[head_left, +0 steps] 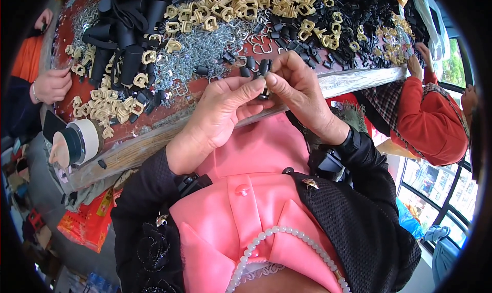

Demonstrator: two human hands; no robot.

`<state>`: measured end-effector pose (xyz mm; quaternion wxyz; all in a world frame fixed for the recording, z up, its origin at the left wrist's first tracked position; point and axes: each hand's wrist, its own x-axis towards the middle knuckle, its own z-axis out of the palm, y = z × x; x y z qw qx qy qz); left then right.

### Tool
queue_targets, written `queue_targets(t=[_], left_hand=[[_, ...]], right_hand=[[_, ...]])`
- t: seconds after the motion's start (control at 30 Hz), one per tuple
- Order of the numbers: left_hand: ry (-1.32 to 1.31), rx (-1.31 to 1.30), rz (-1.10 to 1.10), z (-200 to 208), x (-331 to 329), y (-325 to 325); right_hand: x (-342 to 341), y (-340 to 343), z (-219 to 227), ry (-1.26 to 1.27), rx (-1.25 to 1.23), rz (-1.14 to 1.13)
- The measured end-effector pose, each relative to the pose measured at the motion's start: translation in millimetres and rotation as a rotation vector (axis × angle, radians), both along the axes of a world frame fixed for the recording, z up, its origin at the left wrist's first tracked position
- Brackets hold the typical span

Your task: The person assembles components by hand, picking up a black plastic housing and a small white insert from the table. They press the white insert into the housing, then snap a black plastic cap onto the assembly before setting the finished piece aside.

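Observation:
Just above the table's near edge, my left hand (220, 106) and my right hand (302, 96) meet, thumbs and fingers pinched together. Between them is a small black plastic part (265, 66), its upper end sticking out like a short tube. Fingers cover its lower portion. Right beyond it on the table lie loose black plastic pieces (250, 62) of similar size and bent metal wire loops (260, 46). To the left of these spreads a heap of small silvery-grey metal bits (184, 60).
Beige plastic buckle-like pieces (225, 8) are heaped at the back, more (110, 106) at left. Black rolled straps (125, 26) stand behind those. A round container (77, 142) sits on the left corner. Co-workers' hands (51, 85) reach in at left and right (416, 62). Wooden edging (133, 152) borders the table.

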<state>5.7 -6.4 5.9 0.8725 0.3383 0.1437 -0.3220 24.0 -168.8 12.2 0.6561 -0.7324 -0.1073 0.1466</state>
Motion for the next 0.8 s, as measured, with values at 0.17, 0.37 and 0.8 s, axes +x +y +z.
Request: queue_targets(t=[0.17, 0.37, 0.8], left_hand=[[-0.026, -0.016, -0.057, -5, 6, 12], [0.008, -0.07, -0.019, -4, 10, 9], [0.028, -0.011, 0.107, -6, 9, 2]], right_hand=[[21, -26, 5, -0.406, -0.436, -0.001], [49, -62, -23, -0.678, -1.003, 0.018], [56, -52, -21, -0.019, -0.155, -0.071]])
